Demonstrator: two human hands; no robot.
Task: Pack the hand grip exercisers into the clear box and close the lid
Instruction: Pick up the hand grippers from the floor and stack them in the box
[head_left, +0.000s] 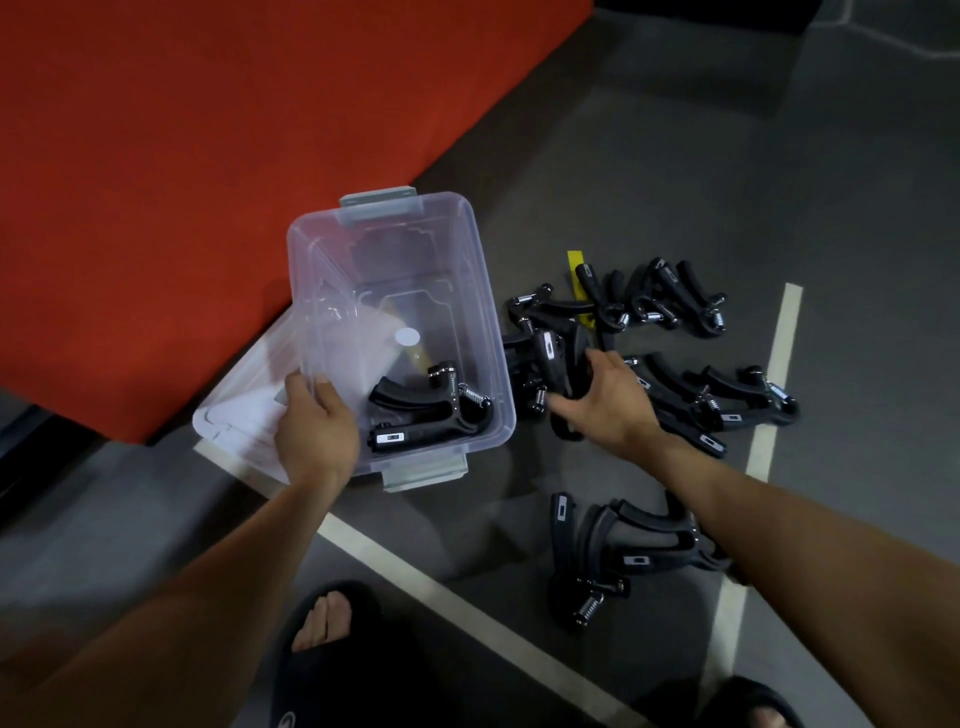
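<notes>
A clear box (467, 249) with grey latches stands open on the grey floor. Inside it, at the near right corner, lies a black hand grip exerciser (426, 410). My left hand (317, 426) holds the box's near left rim. My right hand (602, 400) is closed around a black exerciser (553, 358) just right of the box. Several more black exercisers (675, 296) lie scattered on the floor to the right, and a few others (623, 540) lie near my right forearm. The clear lid (234, 415) lies flat on the floor, left of the box.
A red mat (208, 156) covers the floor behind and left of the box. White painted lines (467, 608) cross the floor. My feet in black slippers (332, 649) are at the bottom edge. A yellow strip (575, 260) lies under the far exercisers.
</notes>
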